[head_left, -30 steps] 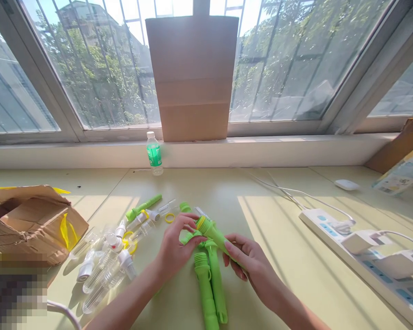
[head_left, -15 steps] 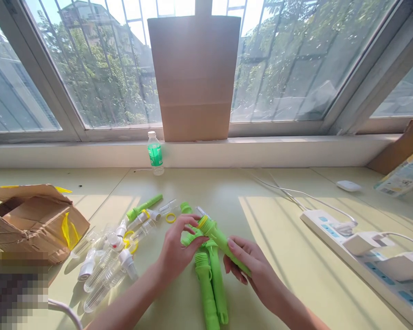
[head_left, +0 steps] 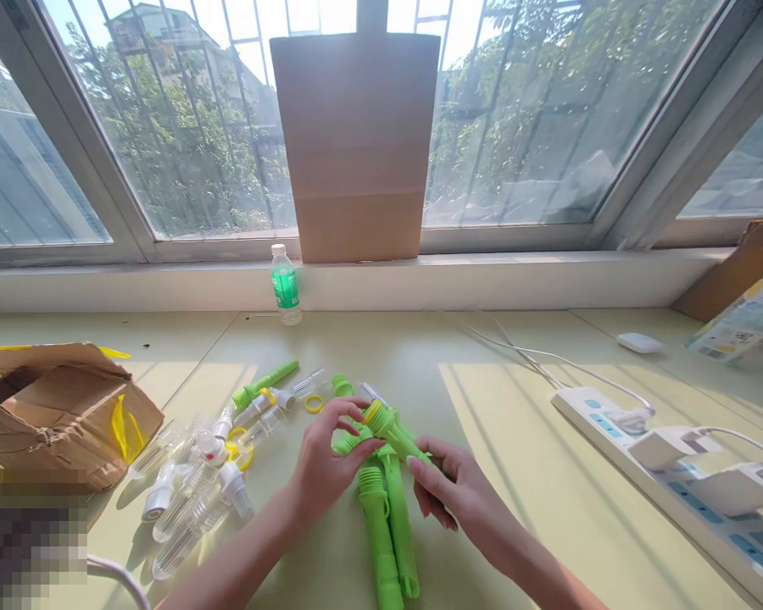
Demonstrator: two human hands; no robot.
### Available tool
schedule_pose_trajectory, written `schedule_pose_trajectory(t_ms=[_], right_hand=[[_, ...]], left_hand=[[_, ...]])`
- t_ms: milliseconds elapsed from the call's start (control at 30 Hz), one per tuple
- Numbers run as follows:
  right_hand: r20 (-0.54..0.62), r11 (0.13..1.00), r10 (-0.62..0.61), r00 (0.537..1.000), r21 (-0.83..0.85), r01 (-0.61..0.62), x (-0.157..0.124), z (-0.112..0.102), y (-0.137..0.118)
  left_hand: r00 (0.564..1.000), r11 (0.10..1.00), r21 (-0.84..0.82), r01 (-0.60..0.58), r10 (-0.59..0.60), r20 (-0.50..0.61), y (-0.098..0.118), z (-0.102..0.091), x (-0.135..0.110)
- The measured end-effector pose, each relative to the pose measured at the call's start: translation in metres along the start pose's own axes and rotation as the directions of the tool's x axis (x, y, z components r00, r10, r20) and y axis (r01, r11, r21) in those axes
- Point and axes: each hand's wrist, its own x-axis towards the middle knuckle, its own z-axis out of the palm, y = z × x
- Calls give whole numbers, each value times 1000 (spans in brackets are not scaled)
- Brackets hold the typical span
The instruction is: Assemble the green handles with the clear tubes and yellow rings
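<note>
A green plastic tube (head_left: 398, 438) with a threaded end lies slantwise between my hands, a yellow ring (head_left: 374, 413) around its upper end. My left hand (head_left: 331, 449) has index finger and thumb curled about that ringed end; their exact contact is partly hidden. Wrapped around the tube's lower part are the fingers of my right hand (head_left: 448, 487). Beneath, more green tubes (head_left: 378, 534) lie on the table, some partly covered by my hands. A loose yellow ring (head_left: 314, 404) lies to the left of them.
Clear plastic tubes (head_left: 187, 525) and white-capped pieces are scattered at left, beside an open cardboard box (head_left: 64, 415). A bottle (head_left: 286, 288) stands at the back. A white power strip (head_left: 636, 474) with plugs and cables runs along the right.
My right hand has shifted slightly up and left along the green tube, and the tube has turned a little, its ringed end facing me more. My left hand stays nearly where it was.
</note>
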Motion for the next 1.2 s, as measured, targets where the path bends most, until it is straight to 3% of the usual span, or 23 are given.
schedule_pose_trajectory(t_ms=[200, 533, 767, 1200], right_hand=[[-53, 996, 54, 997, -63, -58, -4, 2, 6], [-62, 998, -43, 997, -47, 40, -1, 2, 4], [-90, 963, -177, 980, -221, 153, 0, 3, 6], [-131, 938, -204, 970, -309, 155, -1, 5, 9]], left_hand=[[1000, 999, -43, 3, -3, 1, -2, 2, -1], [999, 999, 3, 46, -46, 11, 1, 1, -1], [1000, 999, 39, 20, -20, -12, -4, 2, -1], [999, 990, 133, 50, -47, -26, -3, 3, -2]])
